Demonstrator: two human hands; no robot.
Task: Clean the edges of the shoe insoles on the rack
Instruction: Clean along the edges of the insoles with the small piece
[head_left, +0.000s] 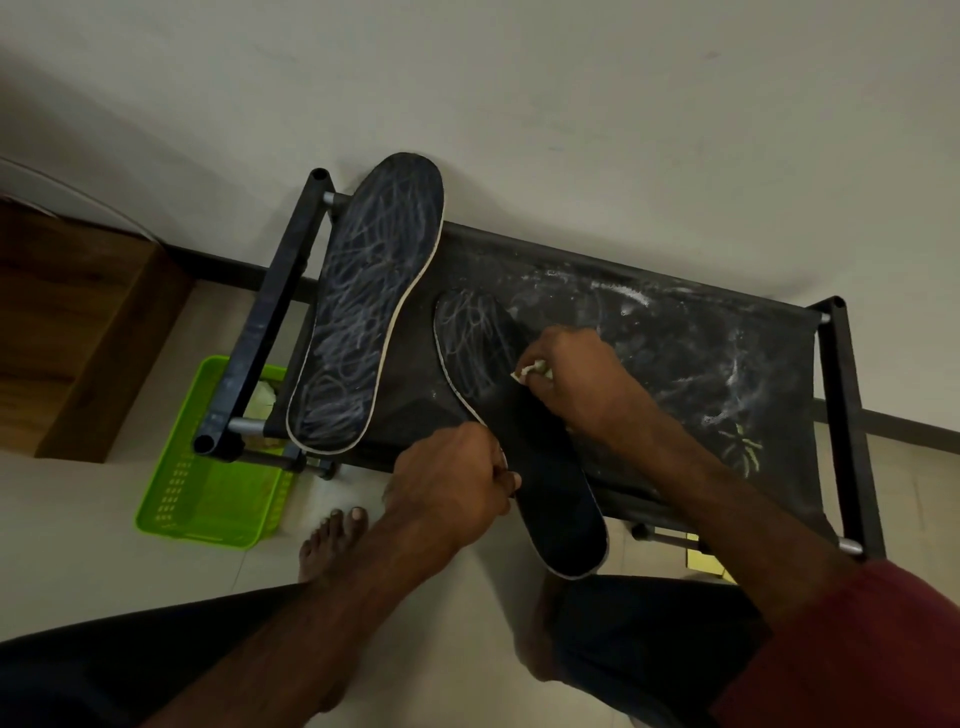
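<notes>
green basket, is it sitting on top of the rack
No, the green basket sits on the floor beside and partly under the rack's left end.

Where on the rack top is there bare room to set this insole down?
Free: the chalk-smeared fabric between the right hand and the rack's right post. Crowded: the left end, where the far insole lies beside the held insole in the left hand.
</notes>
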